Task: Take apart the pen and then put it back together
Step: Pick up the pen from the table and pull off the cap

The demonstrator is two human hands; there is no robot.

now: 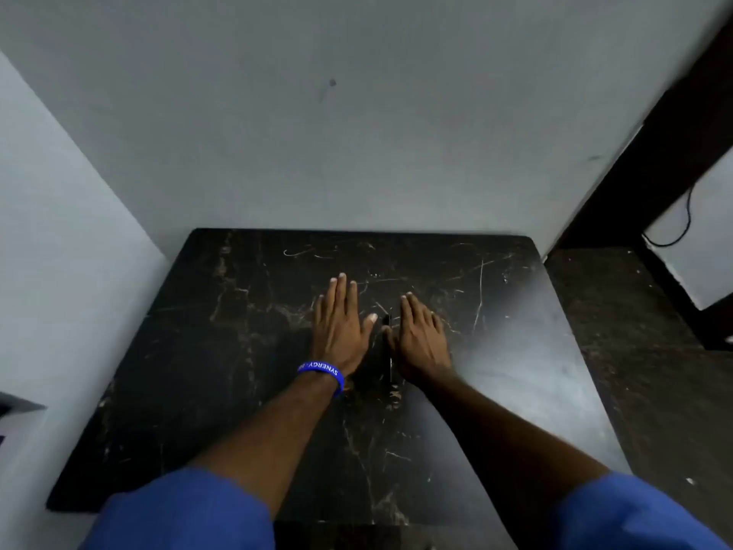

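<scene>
Both hands lie flat, palms down, fingers spread on the dark bench (198, 371). The left hand (341, 327) and right hand (422, 339) grasp nothing. A dark pen (388, 351) lies between them.

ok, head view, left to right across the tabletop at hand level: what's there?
blue wristband → left hand → black pen lying in the gap between the hands → right hand, all on the dark marble tabletop.

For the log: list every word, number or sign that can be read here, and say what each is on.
"SYNERGY" on the blue wristband at the left wrist, white letters, upside down from the camera; what follows it round the band is cut off, unreadable.
Pen between the hands: dark, no legible marking.
Table, wall: scratches and smudges only, no text.
</scene>
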